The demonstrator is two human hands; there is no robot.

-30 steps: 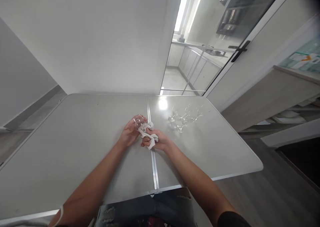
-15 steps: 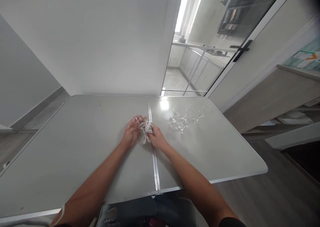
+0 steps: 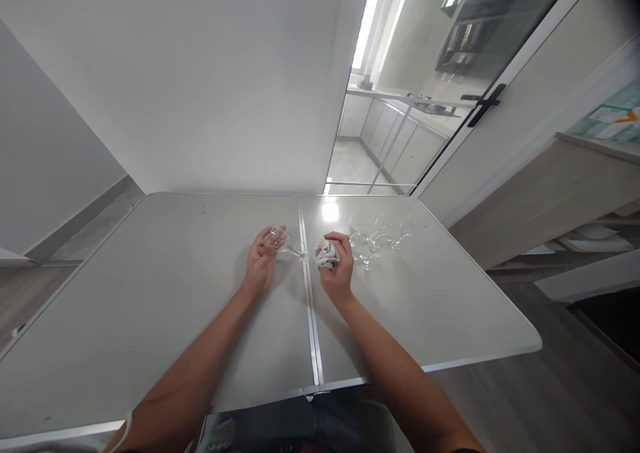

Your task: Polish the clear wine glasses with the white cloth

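My left hand (image 3: 262, 260) is closed around the bowl of a clear wine glass (image 3: 291, 248). The glass lies tilted on its side, its stem and foot pointing right toward the table's seam. A crumpled white cloth (image 3: 327, 254) is bunched in my right hand (image 3: 340, 266), a short gap away from the glass's foot. Just beyond my right hand stand several more stemmed glasses (image 3: 374, 241), close together; the hand partly hides the nearest ones.
The pale folding table (image 3: 200, 293) has a metal seam (image 3: 313, 346) down its middle. A white wall (image 3: 240, 106) rises behind it. To the right are a glass door with a black handle (image 3: 487, 104) and a wooden shelf unit (image 3: 560, 193).
My right hand has drawn the cloth off the wine glass and moved right, toward the other glasses. The stem and foot now show. My left hand keeps the bowl almost in place.
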